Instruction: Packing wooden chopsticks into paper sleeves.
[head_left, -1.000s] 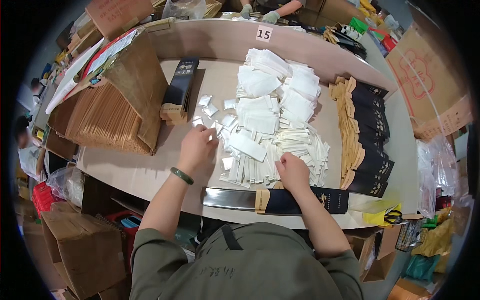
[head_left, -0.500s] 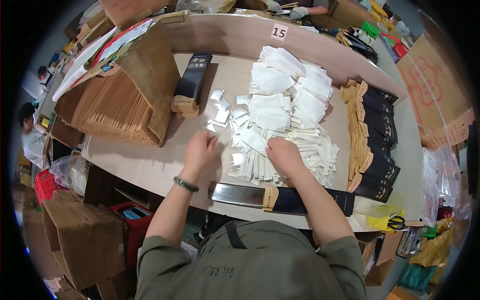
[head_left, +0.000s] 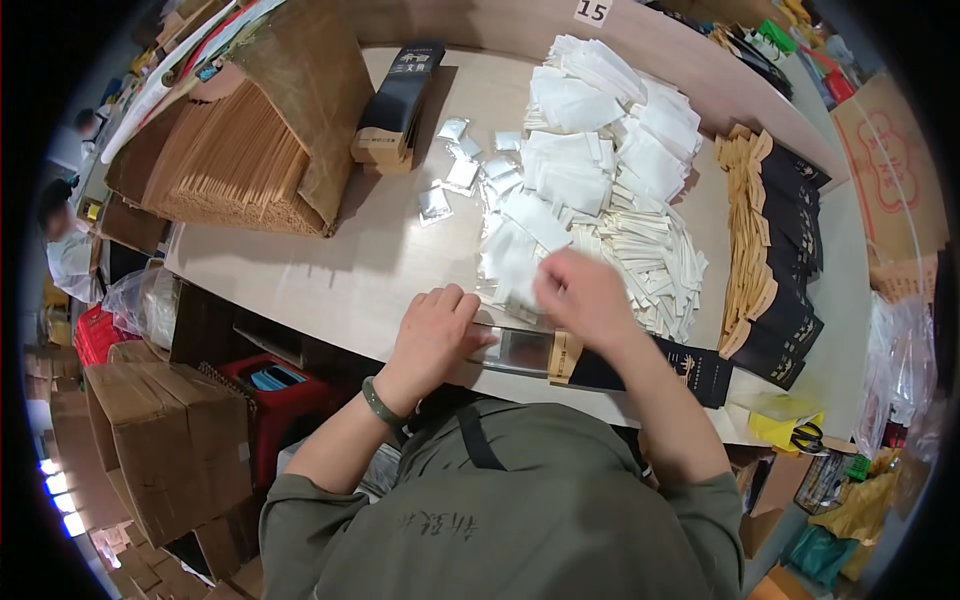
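My left hand point(head_left: 433, 340) rests at the table's front edge, with the fingers bent and the thumb stretched onto the clear end of a long flat sleeve. That sleeve point(head_left: 640, 372) lies along the edge. Its left part is shiny see-through film, its right part black with a tan band. A small pale patch shows by the thumb. My right hand point(head_left: 585, 295) is blurred, fingers curled, over the near end of a heap of white paper packets point(head_left: 570, 165). Whether it holds anything is hidden. Small clear sachets point(head_left: 461, 174) lie left of the heap.
At left stands a cardboard box point(head_left: 335, 120) filled with thin brown sticks point(head_left: 245, 160). Behind lies a stack of black-and-tan sleeves point(head_left: 400, 100); more sleeves point(head_left: 785, 240) fan out on the right. Black-handled scissors point(head_left: 806, 436) lie on yellow plastic point(head_left: 780, 425) at the front right corner.
The view has tilted, so the table sits higher in it. My left hand has come from near the sachets to the sleeve's clear end. My right hand has moved toward me over the heap's near side.
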